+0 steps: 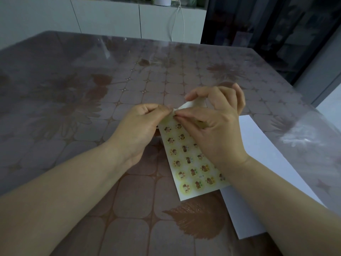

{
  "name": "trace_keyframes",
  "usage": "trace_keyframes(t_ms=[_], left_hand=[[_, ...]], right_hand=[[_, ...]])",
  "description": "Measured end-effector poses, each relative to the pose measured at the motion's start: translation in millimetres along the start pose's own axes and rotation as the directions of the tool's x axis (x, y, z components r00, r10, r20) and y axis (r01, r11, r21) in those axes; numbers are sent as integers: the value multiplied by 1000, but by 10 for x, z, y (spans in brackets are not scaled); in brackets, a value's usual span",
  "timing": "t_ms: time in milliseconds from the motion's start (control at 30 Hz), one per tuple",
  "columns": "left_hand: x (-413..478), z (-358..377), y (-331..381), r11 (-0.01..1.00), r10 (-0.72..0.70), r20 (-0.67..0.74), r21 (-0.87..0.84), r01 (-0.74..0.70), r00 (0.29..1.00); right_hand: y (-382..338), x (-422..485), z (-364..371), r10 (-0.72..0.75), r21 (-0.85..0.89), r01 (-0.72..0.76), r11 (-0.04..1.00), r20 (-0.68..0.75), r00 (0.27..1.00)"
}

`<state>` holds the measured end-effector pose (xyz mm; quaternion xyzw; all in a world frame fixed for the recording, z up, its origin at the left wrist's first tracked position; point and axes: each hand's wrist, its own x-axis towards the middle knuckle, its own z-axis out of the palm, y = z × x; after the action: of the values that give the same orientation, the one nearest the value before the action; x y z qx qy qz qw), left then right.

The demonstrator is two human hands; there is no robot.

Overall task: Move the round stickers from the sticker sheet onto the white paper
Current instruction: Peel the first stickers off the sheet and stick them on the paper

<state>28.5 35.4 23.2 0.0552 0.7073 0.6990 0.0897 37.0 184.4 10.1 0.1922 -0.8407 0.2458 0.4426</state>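
The sheet (188,163) sits at centre, just in front of the person, with its long side running away from the camera. It carries rows of round stickers (186,187), each a pale yellow disc with a small brown figure. The far end of the sheet is bent upward and curls over beneath the right hand's fingers.

Left hand (142,124): thumb and forefinger are pressed together on the sheet's far left corner. The remaining fingers are curled into the palm.

Right hand (215,124): thumb and forefinger are closed on the sheet's far edge, their tips touching those of the left hand. The other fingers are arched above the curled end. Whether the pinch also catches a sticker's rim cannot be told, because the contact point is hidden between the fingertips.

The paper (267,163) lies flat on the table (73,100), to the right of the sheet. The right forearm crosses above it. The sheet's near right corner overlaps the paper's left edge. No sticker shows on the visible part of the paper.

The table has a brown tile-and-flower pattern under a clear glossy cover (302,137). A leaf print (199,218) shows just below the sheet's near end.

A white cabinet (110,19) stands behind the table, with a white cable (177,21) hanging down its front.
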Motion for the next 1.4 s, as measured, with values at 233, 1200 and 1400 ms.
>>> trace_keyframes(t_ms=[233,1200,1400], left_hand=[[8,-13,18,999,-45,-18,-28,44,999],[19,-30,-46,951,142,26,275,-144,990],[24,-44,-43,938,131,61,315,-144,989]], right_hand=[[5,3,6,-87,-54,86,995,-3,996],[-54,16,-65,224,123,-286,950,365,904],[-63,33,-80,265,100,-333,938,415,870]])
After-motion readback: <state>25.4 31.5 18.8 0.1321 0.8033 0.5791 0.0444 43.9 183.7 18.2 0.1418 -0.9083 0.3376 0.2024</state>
